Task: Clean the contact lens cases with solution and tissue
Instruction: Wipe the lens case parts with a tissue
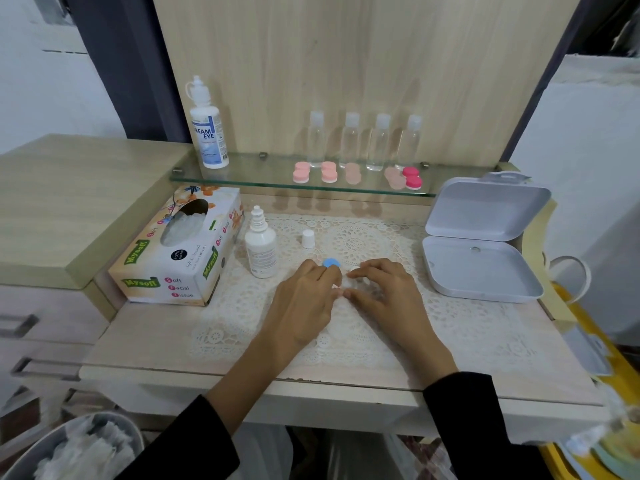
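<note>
Blue plastic: one lens-case lid (331, 262), lying flat on the lace mat (450, 317) at centre frame, at the tips of the left hand's fingers; touching or only just beside them cannot be told.

Left hand (304, 296): centre frame, palm down, fingers bent toward the mat.

Right hand (384, 289): just right of it, in the same posture.

The fingertips of both hands meet over a small pale item (341, 284), mostly hidden. It may be the case body or a scrap of tissue. Whether either hand pinches it or merely rests on it cannot be told.

Dropper bottle (260, 244): white, upright and uncapped, just left of the hands. Its white cap (308, 238) stands apart on the mat, above the hands.

Tissue box (180, 247): left of centre on the tabletop (156, 341), opening upward with tissue showing.

Glass shelf (242, 176): upper centre of the frame. It carries:
- a large solution bottle (207, 126) at its left end
- four clear bottles (367, 140) in a row
- pink lens cases (315, 173) in front of the row, apparently waiting their turn

Hinged box (485, 237): pale grey, lid open, at right of frame.

Step, as judged: one case is in work, with its lid off and the solution opened. It is being rinsed or wiped at the fingertips.

Next move, as judged: a firm pinch on the small part with one hand. The other hand is then free to reach left for the bottle or a fresh tissue without knocking the upright bottle or the loose cap.
</note>
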Demonstrator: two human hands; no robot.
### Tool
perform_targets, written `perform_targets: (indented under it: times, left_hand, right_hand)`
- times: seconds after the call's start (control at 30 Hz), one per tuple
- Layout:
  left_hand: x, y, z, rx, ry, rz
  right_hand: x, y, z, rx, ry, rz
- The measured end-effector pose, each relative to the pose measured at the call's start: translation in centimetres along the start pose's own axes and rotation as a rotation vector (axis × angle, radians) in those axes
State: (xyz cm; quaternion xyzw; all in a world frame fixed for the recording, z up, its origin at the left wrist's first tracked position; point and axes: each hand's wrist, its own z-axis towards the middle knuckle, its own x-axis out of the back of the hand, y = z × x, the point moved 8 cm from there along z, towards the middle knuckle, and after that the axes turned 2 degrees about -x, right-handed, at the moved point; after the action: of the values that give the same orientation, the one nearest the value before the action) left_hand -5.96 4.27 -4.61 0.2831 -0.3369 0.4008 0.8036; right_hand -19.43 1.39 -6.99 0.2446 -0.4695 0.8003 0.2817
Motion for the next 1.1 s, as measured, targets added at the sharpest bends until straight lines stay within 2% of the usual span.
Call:
perform_targets:
  times: [0.2,0.37,0.57,0.77,0.83,1.0,1.1]
  left_hand:
    - [0.0,0.1,0.3,0.009,0.003,-0.052]
    - [-1.0,-1.0,0.4,0.108,-0.090,-0.092]
    - [-1.7,-1.3,0.7,0.122,-0.140,-0.158]
    - [-1.9,-2.1,0.5,0.191,-0.125,-0.339]
    - [-1.7,-2.6,0.6,0.230,-0.097,-0.416]
    - [-0.7,-5.3,0.2,0.435,0.109,-0.600]
    - [-0.6,-5.2,0.2,0.410,0.124,-0.579]
  right_hand:
    - [0.1,0.0,0.0,-0.011,0.001,-0.008]
    - [0.1,0.0,0.1,-0.019,0.001,-0.009]
    - [0.0,0.2,0.1,-0.028,-0.012,-0.011]
    - [0.0,0.2,0.1,-0.031,-0.002,-0.012]
    - [-0.1,0.2,0.1,-0.032,-0.006,-0.001]
    - [0.0,0.3,0.1,-0.031,-0.007,-0.003]
    - [0.0,0.4,0.1,-0.027,-0.006,-0.005]
